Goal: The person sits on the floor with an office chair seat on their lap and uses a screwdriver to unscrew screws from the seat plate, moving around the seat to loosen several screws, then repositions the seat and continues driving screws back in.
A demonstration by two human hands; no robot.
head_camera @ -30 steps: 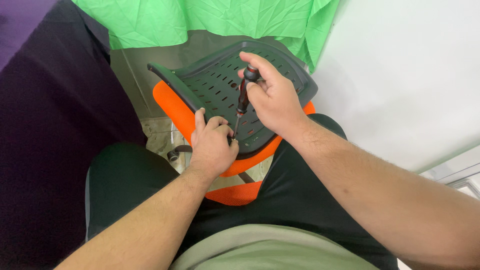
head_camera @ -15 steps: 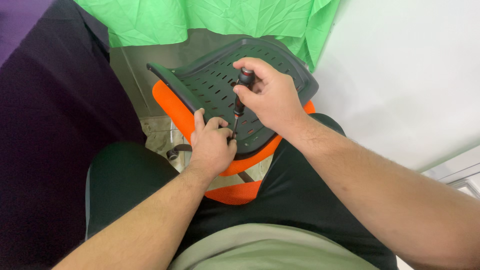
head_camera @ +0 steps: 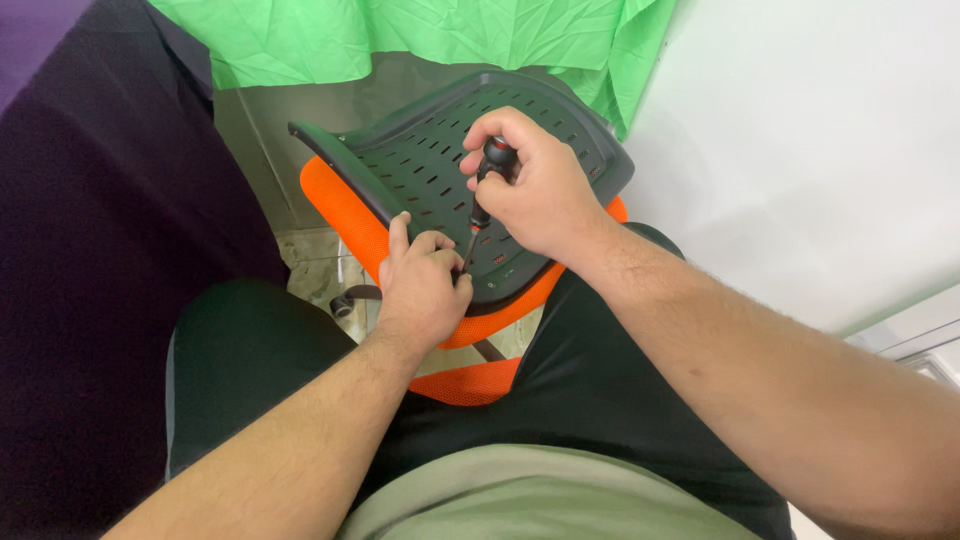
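While a green cloth (head_camera: 420, 40) hangs across the top of the view and a white wall (head_camera: 800, 150) fills the right side, a dark purple panel (head_camera: 90, 250) takes up the left. Below them the person's lap, in black trousers (head_camera: 600, 400), spreads over the lower middle. Resting against the knees is a chair backrest: a dark grey slotted plastic shell (head_camera: 420, 160) laid over an orange mesh pad (head_camera: 345, 215), the whole tilted so its upper edge leans away toward the cloth and its lower edge sits between the thighs.

Next in size come the two hands. The right hand (head_camera: 535, 190) is closed in a fist round the handle of a screwdriver (head_camera: 485, 195), with the thumb and fingers wrapped over the black and red knob. The left hand (head_camera: 425, 280) lies lower on the shell, fingers curled narrowly, pinching at the spot where the tool's tip meets the plastic; what it grips there is hidden by the fingers and cannot be told.

Smallest is the screwdriver itself. Its long axis runs steeply from the handle at upper right down to the lower left, so the thin metal shaft points downward and toward the left hand, its tip touching the lower part of the grey shell just beside the left thumb.
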